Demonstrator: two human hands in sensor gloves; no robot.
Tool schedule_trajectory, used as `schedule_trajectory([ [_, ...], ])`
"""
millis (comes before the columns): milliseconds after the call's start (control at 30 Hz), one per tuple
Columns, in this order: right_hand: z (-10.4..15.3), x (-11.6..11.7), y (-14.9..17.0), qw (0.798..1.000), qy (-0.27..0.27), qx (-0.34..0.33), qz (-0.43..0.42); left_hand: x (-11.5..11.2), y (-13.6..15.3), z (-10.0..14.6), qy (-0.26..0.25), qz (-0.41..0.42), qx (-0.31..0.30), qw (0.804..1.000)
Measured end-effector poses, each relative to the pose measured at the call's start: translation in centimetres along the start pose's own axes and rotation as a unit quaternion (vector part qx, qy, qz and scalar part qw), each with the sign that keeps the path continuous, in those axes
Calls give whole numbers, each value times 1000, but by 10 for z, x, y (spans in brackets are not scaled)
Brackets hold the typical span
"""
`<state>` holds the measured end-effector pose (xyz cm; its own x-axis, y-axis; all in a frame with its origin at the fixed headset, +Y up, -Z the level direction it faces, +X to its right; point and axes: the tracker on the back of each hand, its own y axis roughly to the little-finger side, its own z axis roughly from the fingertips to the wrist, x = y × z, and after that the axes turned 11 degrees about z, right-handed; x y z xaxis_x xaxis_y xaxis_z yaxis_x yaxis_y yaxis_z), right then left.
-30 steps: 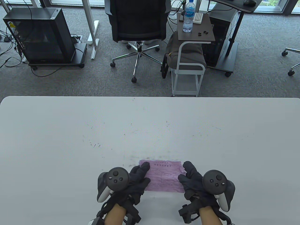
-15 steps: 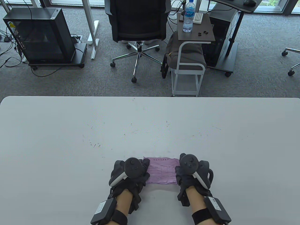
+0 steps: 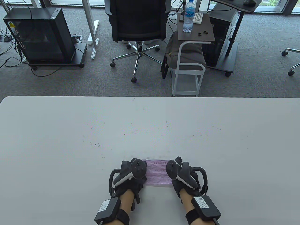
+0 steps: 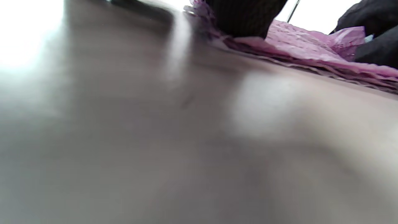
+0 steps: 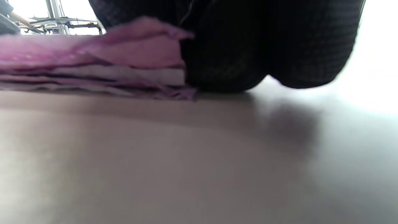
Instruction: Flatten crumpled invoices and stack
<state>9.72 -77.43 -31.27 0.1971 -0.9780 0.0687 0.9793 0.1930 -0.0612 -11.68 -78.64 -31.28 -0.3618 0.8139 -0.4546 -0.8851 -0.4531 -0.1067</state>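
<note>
Evidently near done, the wrinkled pink paper invoices (image 3: 156, 171) lie layered at the white table's (image 3: 70, 140) six o'clock edge, left hand (image 3: 131, 174) and right hand (image 3: 181, 175) flanking them, grips hidden, squaring remaining.

Table (image 3: 70, 140) bare across far, left and right stretches; open passage there. Only obstruction near front edge: pink invoice stack (image 3: 156, 173), hemmed by left hand (image 3: 131, 174) and right hand (image 3: 181, 174) at its two ends. Narrow strip of paper shows between them.
</note>
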Motion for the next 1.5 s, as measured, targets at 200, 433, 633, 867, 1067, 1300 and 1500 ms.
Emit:
schedule_trajectory([
  [200,1,-5,27,998,-19,28,-54,10,13,8,-34,50,-10,998],
  [433,11,-4,77,964,-24,58,-257,17,24,18,-60,79,-10,995],
  [633,22,9,71,918,-13,53,-392,15,21,19,-84,269,-30,959],
  [867,23,7,67,932,-2,14,-363,8,15,20,-70,372,-26,925],
  [1067,24,5,54,934,1,-15,-358,5,16,20,-47,414,-35,908],
  [1300,23,6,61,935,6,3,-355,10,30,24,-56,450,-51,890],
  [1500,21,6,65,939,-26,14,-344,24,6,31,-96,346,-142,922],
])
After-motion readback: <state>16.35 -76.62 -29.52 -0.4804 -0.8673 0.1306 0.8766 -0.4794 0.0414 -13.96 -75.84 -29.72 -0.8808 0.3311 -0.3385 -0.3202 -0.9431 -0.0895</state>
